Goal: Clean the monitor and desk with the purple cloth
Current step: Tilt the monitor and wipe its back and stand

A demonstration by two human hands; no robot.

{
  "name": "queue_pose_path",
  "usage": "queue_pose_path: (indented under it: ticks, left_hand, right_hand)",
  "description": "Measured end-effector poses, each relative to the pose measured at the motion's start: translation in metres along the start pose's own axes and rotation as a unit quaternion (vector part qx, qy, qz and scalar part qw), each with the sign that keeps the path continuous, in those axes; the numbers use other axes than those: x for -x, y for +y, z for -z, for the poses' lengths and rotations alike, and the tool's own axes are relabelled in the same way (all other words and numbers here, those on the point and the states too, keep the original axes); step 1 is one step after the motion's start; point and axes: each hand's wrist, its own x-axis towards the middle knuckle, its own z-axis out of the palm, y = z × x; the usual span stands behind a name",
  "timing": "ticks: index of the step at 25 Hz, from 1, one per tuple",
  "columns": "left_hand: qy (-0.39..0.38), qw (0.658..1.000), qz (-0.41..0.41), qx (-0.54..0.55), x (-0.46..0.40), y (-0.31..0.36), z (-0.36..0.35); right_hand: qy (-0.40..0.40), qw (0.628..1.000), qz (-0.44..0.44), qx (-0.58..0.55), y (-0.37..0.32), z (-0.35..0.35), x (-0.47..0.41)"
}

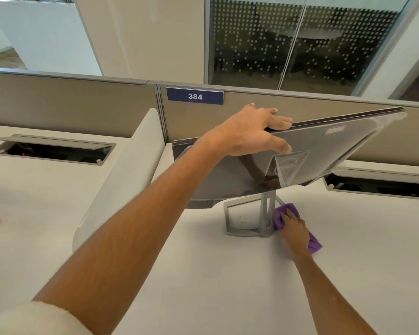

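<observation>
Monitor [312, 151], gripped and tilted by the left hand [249, 131], cleared bench [228, 274] at four o'clock of the stand [266, 213], where the right hand [294, 230] pressed the purple cloth [313, 245].

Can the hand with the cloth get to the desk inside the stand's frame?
Probably yes. The right hand presses the cloth beside the stand, whose frame is open on top.

Office: numbered cubicle partition [300, 105], desk [203, 274], monitor [312, 151].
</observation>
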Motion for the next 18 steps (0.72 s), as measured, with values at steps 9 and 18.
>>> queue_pose_path:
  ticks: [9, 18]
  left_hand:
    - [-0.002, 1.0, 0.004, 0.005, 0.003, 0.004, 0.002]
    - [-0.007, 1.0, 0.027, 0.012, 0.012, 0.017, 0.006]
  right_hand:
    - [0.022, 0.993, -0.022, -0.113, -0.013, -0.001, 0.038]
    - [0.08, 0.904, -0.183, -0.379, -0.063, 0.01, 0.079]
